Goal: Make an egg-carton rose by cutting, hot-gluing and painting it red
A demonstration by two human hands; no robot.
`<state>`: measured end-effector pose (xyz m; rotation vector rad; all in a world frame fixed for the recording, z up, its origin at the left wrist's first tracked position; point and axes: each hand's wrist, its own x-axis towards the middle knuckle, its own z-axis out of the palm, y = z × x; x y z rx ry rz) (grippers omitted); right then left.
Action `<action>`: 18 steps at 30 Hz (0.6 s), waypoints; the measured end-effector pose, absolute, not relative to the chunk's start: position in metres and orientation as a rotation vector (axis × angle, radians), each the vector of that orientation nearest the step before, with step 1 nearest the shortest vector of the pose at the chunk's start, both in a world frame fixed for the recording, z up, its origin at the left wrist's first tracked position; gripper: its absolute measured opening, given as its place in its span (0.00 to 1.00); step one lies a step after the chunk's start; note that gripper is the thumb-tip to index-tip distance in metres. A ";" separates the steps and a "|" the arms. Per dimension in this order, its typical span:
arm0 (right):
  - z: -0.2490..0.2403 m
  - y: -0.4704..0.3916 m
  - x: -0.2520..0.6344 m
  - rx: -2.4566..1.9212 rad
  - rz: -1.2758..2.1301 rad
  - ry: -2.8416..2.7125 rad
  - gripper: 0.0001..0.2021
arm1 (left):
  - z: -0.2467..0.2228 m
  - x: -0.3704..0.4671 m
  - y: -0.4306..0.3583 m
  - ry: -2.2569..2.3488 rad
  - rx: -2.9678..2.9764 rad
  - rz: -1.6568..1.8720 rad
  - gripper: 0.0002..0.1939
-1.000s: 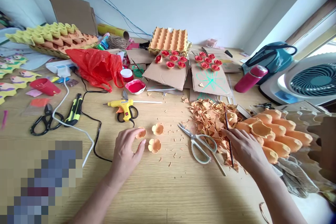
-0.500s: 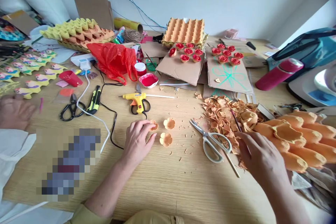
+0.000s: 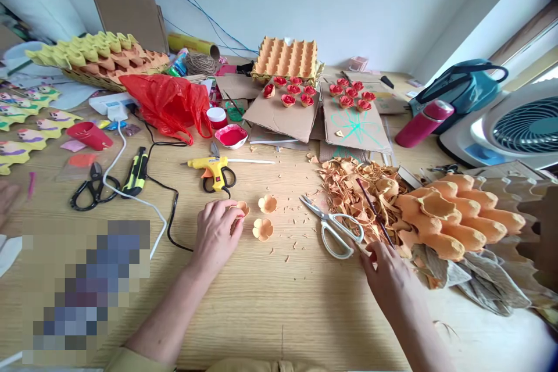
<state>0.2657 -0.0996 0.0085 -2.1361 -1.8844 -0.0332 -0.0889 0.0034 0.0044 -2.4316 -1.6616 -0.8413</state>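
The left hand (image 3: 218, 231) is to the left of the scissors (image 3: 326, 220), its fingers curved and half open, touching a small orange flower cup (image 3: 242, 208); I cannot tell if they grip it. Two similar cups (image 3: 264, 230) lie between this hand and the scissors. The right hand (image 3: 387, 270), just right of the scissors' handles, has its thumb and forefinger close together at a wooden stick (image 3: 361, 247); a firm grip cannot be seen.

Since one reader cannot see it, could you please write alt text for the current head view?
A person's left hand touches one of three orange flower-shaped cups on a wooden table. The right hand is beside white-handled scissors and orange scraps; farther back are a yellow glue gun, a red-filled dish and red flowers on cardboard.
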 end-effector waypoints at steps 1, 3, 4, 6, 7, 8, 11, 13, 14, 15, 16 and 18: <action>0.009 -0.101 0.267 -2.145 -0.030 -1.895 0.10 | 0.005 -0.090 0.003 -1.664 -2.425 -0.864 0.05; 0.009 -0.109 0.268 -2.184 -0.025 -1.910 0.09 | 0.006 -0.091 0.002 -1.668 -2.407 -0.919 0.05; 0.010 -0.115 0.269 -2.210 -0.029 -1.917 0.09 | 0.006 -0.091 0.002 -1.669 -2.399 -0.946 0.05; 0.011 -0.126 0.268 -2.261 -0.062 -1.915 0.09 | 0.007 -0.091 0.002 -1.665 -2.394 -1.007 0.04; 0.012 -0.131 0.267 -2.273 -0.082 -1.908 0.10 | 0.007 -0.091 0.002 -1.659 -2.394 -1.041 0.04; 0.012 -0.134 0.266 -2.276 -0.097 -1.901 0.10 | 0.007 -0.090 0.002 -1.653 -2.397 -1.072 0.04; 0.015 -0.133 0.261 -2.293 -0.115 -1.897 0.10 | 0.007 -0.087 0.003 -1.643 -2.410 -1.151 0.04; 0.016 -0.129 0.260 -2.362 -0.110 -1.910 0.10 | 0.008 -0.085 0.002 -1.644 -2.425 -1.184 0.04; 0.018 -0.129 0.261 -2.411 -0.103 -1.913 0.10 | 0.008 -0.085 0.001 -1.644 -2.431 -1.197 0.04; 0.019 -0.131 0.263 -2.464 -0.089 -1.911 0.10 | 0.009 -0.085 0.000 -1.644 -2.436 -1.209 0.04; 0.019 -0.137 0.267 -2.518 -0.069 -1.903 0.11 | 0.009 -0.085 0.000 -1.646 -2.437 -1.220 0.04; 0.021 -0.156 0.279 -2.594 -0.009 -1.887 0.13 | 0.011 -0.085 -0.002 -1.657 -2.426 -1.242 0.04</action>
